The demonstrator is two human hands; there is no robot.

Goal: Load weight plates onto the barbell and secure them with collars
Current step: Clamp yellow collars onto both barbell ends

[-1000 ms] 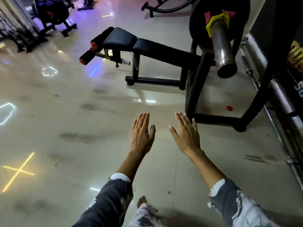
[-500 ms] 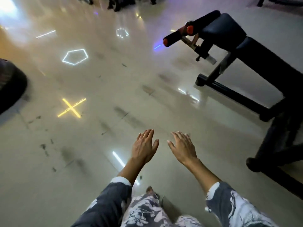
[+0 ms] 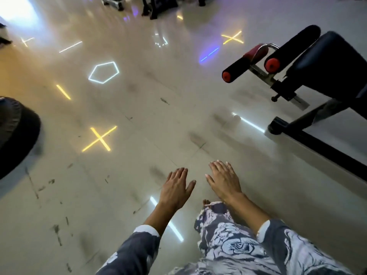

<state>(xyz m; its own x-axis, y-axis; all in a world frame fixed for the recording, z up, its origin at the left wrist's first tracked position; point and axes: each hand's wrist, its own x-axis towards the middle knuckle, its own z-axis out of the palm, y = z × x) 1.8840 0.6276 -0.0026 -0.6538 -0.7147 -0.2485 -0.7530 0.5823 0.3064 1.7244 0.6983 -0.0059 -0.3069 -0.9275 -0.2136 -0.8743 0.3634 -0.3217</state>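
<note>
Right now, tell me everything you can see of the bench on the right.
The bench has a black padded top, seemingly vinyl, cut off by the right edge. Two black foam rollers with red end caps stick out toward the left on a silvery metal bracket. A black metal frame carries it, its foot resting on the glossy floor. Neither hand touches it.

Gym: padded bench (image 3: 327,62), weight plate (image 3: 15,133)
</note>
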